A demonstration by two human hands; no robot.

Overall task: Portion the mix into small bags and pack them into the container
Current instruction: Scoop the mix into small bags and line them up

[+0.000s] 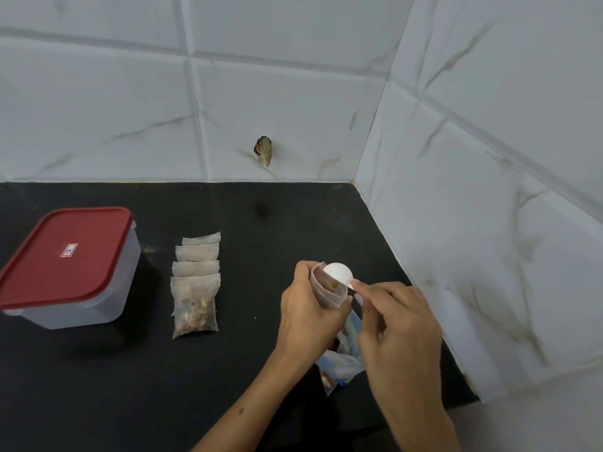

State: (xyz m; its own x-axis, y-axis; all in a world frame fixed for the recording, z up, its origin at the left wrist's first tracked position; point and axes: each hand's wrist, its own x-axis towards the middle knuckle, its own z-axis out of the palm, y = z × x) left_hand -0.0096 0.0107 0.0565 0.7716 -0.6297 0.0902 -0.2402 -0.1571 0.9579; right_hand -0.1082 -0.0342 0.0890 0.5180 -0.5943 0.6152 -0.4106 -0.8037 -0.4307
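Observation:
My left hand (308,316) grips a small white bag (328,293) upright, its mouth open. My right hand (396,324) pinches the handle of a white spoon (339,274), whose bowl is tipped over the bag's mouth. Under my hands lies the larger open packet of mix (342,360), partly hidden. A row of several filled small bags (195,288) lies overlapping on the black counter to the left. Further left stands the clear container (107,298) with its red lid (63,256) on.
The black counter (244,370) meets tiled walls at the back and on the right, forming a corner. A small dark scrap (263,151) sticks to the back wall.

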